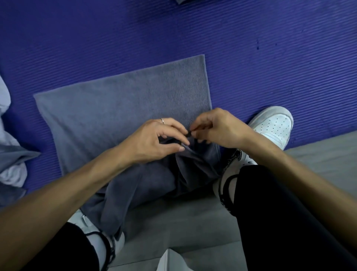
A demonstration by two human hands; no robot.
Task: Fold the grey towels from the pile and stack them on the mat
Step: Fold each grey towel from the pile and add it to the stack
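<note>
A grey towel (123,108) lies partly flat on the purple mat (270,58), its far half spread out and its near half bunched and trailing off the mat toward me. My left hand (154,141) and my right hand (214,127) meet above the bunched part. Both pinch the towel's edge between thumb and fingers, close together. A ring shows on my left hand.
A pile of grey and pale towels (9,154) lies at the left edge. My white shoes (272,125) and dark trousers (280,212) flank the towel. Grey floor (173,222) runs below the mat. Another grey cloth corner (182,1) shows at the top edge.
</note>
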